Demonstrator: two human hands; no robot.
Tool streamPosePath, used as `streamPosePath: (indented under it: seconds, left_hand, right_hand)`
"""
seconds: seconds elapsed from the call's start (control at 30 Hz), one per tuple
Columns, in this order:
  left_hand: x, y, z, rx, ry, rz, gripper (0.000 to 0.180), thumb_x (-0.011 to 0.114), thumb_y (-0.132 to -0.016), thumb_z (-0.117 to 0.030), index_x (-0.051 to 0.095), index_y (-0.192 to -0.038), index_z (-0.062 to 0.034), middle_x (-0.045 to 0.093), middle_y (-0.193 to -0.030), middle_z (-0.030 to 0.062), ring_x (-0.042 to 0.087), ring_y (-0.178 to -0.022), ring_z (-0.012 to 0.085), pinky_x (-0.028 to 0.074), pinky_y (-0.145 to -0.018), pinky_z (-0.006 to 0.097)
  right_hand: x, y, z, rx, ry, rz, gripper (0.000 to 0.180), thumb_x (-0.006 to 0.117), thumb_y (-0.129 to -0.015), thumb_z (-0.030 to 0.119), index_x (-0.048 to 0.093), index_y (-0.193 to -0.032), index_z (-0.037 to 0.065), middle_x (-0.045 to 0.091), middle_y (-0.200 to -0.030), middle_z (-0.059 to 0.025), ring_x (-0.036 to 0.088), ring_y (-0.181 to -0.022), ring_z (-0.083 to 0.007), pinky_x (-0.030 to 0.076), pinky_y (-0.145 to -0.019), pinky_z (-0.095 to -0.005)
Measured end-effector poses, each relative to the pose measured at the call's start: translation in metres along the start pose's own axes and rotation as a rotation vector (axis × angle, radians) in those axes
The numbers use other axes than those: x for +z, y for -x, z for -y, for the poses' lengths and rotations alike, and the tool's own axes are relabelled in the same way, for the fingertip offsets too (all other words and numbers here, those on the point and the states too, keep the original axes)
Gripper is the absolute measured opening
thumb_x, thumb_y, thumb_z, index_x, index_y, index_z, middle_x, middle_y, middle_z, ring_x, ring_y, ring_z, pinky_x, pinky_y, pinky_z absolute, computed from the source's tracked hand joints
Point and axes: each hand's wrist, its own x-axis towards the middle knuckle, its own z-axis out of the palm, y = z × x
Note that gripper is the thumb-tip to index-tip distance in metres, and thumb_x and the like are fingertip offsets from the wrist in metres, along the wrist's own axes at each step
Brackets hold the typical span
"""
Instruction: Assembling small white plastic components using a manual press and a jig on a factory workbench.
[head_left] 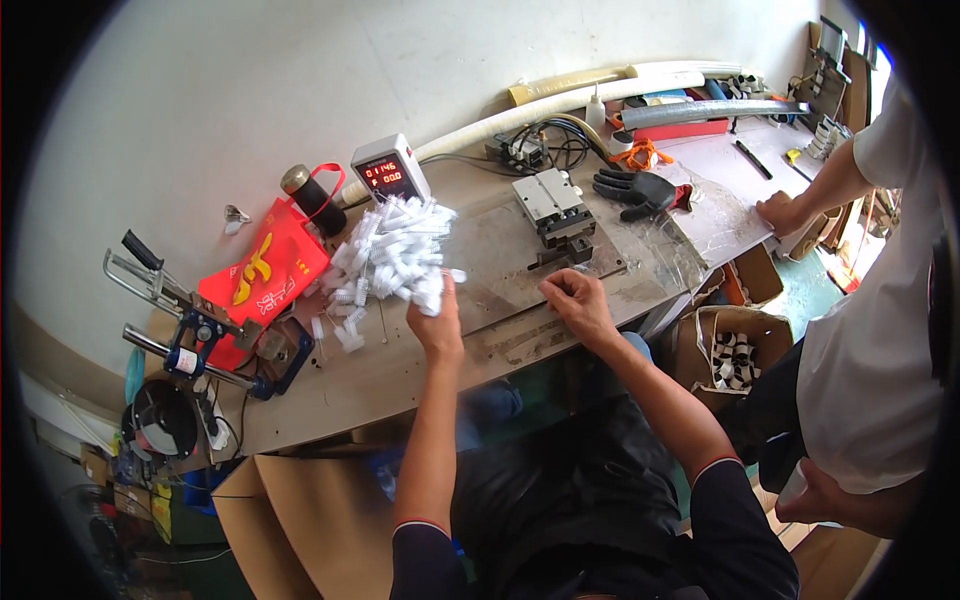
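Observation:
A heap of small white ribbed plastic pieces point(385, 250) lies on the workbench point(350, 395). At the heap's right edge, my left hand point(437, 322) is closed around a few white plastic pieces point(430, 292). My right hand point(582, 306) is closed in a pinch just in front of a small metal fixture point(553, 208) bolted to a plate. What its fingertips hold, if anything, is too small to make out. Behind the heap stands a white counter box point(405, 168) with a lit red display.
A hand press point(190, 335) and a red bag point(265, 270) stand left, with a dark bottle point(312, 200). A black glove point(640, 192) lies right of the fixture. Another person's hand point(785, 213) rests on the bench at right, above a carton of parts point(735, 360). An open carton point(310, 520) sits below.

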Motion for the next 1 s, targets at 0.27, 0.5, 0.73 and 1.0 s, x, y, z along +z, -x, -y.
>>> streamPosePath:
  seconds: [0.27, 0.5, 0.73, 1.0]
  left_hand:
    - [0.026, 0.055, -0.027, 0.978, -0.445, 0.533, 0.033, 0.076, -0.08, -0.01, 0.071, -0.113, -0.0088, 0.069, -0.107, 0.01, 0.072, -0.091, 0.0289, 0.058, -0.075, 0.038]
    - [0.035, 0.058, -0.033, 0.932, -0.386, 0.57, 0.036, 0.076, -0.078, -0.004, 0.07, -0.113, -0.0064, 0.071, -0.113, 0.0124, 0.072, -0.092, 0.0295, 0.059, -0.08, 0.038]
    - [0.054, 0.017, -0.002, 0.579, -0.308, 0.154, 0.019, 0.071, -0.091, 0.0, 0.068, -0.11, -0.0018, 0.074, -0.094, 0.0101, 0.073, -0.088, 0.0205, 0.055, -0.081, 0.032]
    - [0.054, 0.007, 0.011, 0.271, -0.146, 0.067, 0.015, 0.066, -0.1, -0.008, 0.069, -0.11, 0.0016, 0.073, -0.093, 0.0052, 0.069, -0.083, 0.0133, 0.054, -0.079, 0.03]
  right_hand:
    - [-0.001, -0.006, 0.029, 0.459, -0.506, 0.32, 0.024, 0.07, -0.098, 0.026, 0.073, -0.093, 0.002, 0.065, -0.07, 0.0011, 0.056, -0.054, -0.0062, 0.043, -0.048, -0.0206]
    - [-0.024, -0.013, 0.019, 0.437, -0.539, 0.189, 0.017, 0.075, -0.092, 0.018, 0.071, -0.087, 0.002, 0.066, -0.07, -0.0019, 0.056, -0.054, -0.0069, 0.041, -0.045, -0.0223]
    - [-0.053, -0.012, 0.005, 0.267, 0.181, -0.028, 0.017, 0.071, -0.085, 0.015, 0.071, -0.075, 0.001, 0.066, -0.066, -0.0025, 0.058, -0.056, -0.0091, 0.042, -0.05, -0.0265]
    - [-0.043, -0.015, 0.005, 0.036, 0.662, -0.223, 0.024, 0.067, -0.082, 0.027, 0.073, -0.079, 0.004, 0.07, -0.074, -0.0187, 0.071, -0.075, -0.0371, 0.055, -0.074, -0.0452]
